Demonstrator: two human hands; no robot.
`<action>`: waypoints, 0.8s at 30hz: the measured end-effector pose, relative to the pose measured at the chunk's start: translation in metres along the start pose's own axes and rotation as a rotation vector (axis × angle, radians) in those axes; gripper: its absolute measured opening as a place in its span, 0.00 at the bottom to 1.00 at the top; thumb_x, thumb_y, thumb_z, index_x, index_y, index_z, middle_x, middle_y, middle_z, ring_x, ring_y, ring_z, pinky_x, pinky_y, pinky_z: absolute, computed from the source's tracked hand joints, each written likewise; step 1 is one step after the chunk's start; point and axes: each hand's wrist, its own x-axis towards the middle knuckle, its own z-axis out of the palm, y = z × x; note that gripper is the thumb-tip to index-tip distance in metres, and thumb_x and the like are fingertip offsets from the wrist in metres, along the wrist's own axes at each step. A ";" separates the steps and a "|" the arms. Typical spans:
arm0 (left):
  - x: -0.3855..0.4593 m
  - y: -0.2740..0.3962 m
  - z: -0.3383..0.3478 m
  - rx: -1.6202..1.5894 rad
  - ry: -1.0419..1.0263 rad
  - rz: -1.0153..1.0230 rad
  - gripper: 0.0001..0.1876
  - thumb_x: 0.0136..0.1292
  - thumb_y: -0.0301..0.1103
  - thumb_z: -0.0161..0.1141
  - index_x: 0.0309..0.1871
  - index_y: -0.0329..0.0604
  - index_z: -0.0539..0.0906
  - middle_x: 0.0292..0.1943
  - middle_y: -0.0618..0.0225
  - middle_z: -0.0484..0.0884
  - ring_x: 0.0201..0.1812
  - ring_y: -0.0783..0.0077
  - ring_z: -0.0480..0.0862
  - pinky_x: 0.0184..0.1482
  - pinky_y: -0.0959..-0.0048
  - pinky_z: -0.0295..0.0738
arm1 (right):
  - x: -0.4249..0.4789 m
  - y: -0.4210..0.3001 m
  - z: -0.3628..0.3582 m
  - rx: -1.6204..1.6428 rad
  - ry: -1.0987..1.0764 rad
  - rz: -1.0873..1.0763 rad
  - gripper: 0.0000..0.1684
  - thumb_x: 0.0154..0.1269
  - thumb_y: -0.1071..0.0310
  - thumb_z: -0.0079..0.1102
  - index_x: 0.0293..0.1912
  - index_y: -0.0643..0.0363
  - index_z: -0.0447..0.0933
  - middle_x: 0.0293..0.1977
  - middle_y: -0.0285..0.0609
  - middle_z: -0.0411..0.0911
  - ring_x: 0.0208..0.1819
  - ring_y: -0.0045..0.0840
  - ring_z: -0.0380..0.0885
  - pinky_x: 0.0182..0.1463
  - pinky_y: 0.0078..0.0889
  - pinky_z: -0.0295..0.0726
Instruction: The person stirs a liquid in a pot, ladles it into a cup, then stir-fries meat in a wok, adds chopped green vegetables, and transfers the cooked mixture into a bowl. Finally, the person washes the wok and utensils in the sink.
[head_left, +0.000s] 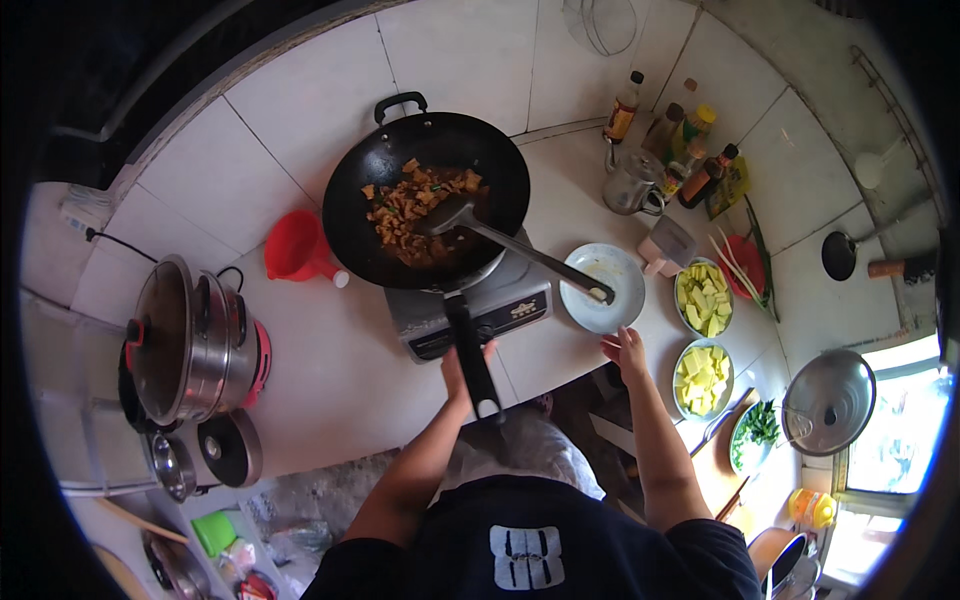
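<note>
A black wok (352, 172) holding browned, sauced food pieces (420, 199) rests on a tabletop stove (517, 300). Its black long handle (469, 345) points towards me. My left hand (455, 375) is at the stove's front by the control knob, partly hidden beneath that handle, so its grip is unclear. A metal spatula (517, 244) lies with its blade in the food, its handle end reaching over a pale plate (585, 315) that looks smeared with residue. My right hand (627, 351) is at the plate's near rim, its fingers apart and nothing seen in them.
Left stand a red plastic ladle (292, 247) and a steamer pot (202, 352). Bowls of cut yellow-green vegetable (703, 300) (703, 381) sit right, beside a lidded seasoning box (667, 244). A metal teapot (634, 180) and several sauce bottles (701, 180) stand at the back right.
</note>
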 end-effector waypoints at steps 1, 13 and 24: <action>0.002 -0.021 0.007 -0.008 0.018 -0.042 0.16 0.50 0.43 0.67 0.32 0.41 0.78 0.24 0.65 0.81 0.28 0.63 0.83 0.31 0.67 0.75 | 0.004 -0.002 -0.002 0.000 -0.035 -0.006 0.20 0.69 0.58 0.45 0.53 0.62 0.62 0.38 0.48 0.77 0.34 0.30 0.80 0.36 0.29 0.82; -0.047 0.029 0.008 0.095 -0.371 -0.211 0.25 0.50 0.48 0.68 0.44 0.44 0.71 0.32 0.66 0.76 0.34 0.68 0.79 0.33 0.70 0.76 | -0.050 -0.046 -0.042 -0.400 -0.148 -0.101 0.20 0.62 0.74 0.43 0.55 0.65 0.62 0.34 0.48 0.77 0.27 0.28 0.79 0.26 0.26 0.82; -0.132 0.016 -0.114 -0.889 -0.395 -0.614 0.20 0.61 0.31 0.58 0.56 0.40 0.71 0.50 0.61 0.77 0.49 0.63 0.79 0.48 0.64 0.78 | -0.050 -0.110 0.030 -0.038 -0.780 -0.216 0.23 0.62 0.63 0.52 0.55 0.62 0.66 0.38 0.44 0.76 0.39 0.29 0.77 0.42 0.34 0.78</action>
